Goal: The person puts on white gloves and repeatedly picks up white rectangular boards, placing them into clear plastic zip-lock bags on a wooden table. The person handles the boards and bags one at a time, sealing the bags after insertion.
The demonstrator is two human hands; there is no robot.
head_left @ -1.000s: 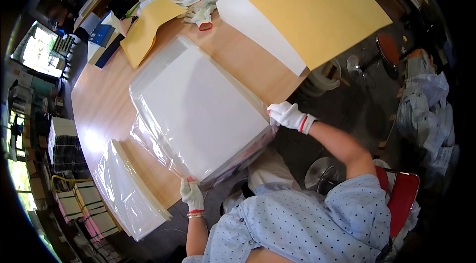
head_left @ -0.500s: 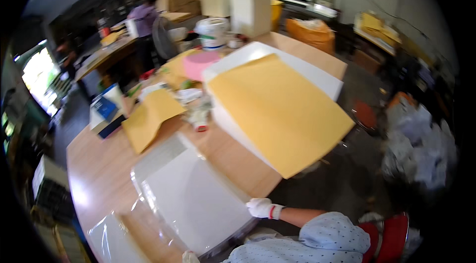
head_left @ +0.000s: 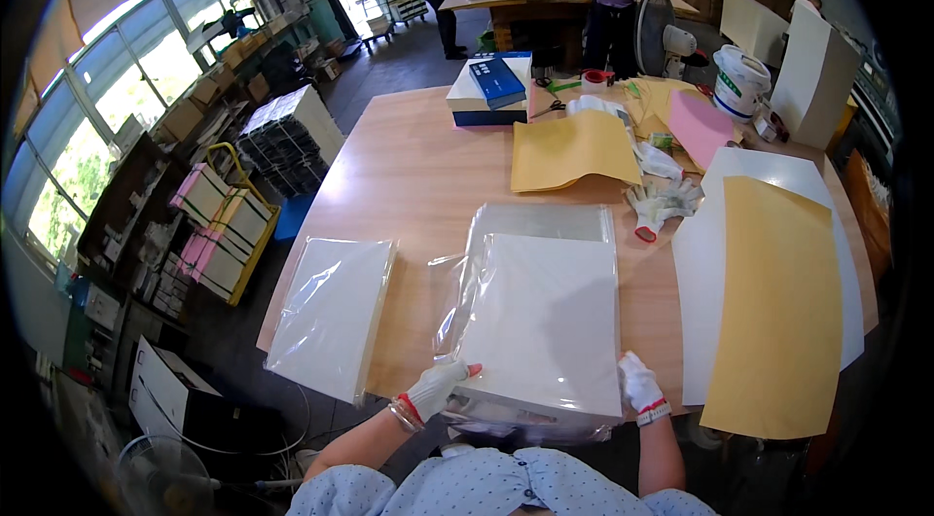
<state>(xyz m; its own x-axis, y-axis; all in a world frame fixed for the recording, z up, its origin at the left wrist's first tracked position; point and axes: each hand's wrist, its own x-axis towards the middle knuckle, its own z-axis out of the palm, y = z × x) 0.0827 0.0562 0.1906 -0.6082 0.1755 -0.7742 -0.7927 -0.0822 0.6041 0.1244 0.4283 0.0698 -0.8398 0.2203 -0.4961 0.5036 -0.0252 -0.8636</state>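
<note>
1. Light blue shirt (head_left: pixel 467 479), sprinkled with small dark dots, buttoned down the front, with loose sleeves (head_left: pixel 342 491) leaving the forearms bare.
2. Left hand (head_left: pixel 437 390): white knit glove (head_left: pixel 428 397), red-banded cuff; slim, shiny bracelet (head_left: pixel 405 415) at the wrist.
3. Right hand (head_left: pixel 640 383): matching white glove (head_left: pixel 643 391), red-trimmed cuff.

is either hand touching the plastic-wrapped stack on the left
No, the left hand and right hand are both at the middle stack, with a visible gap between the left hand and the left stack.

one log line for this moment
left hand: thumb over white paper; right hand: at paper's right edge; clear plastic: extends past paper's far edge
</note>
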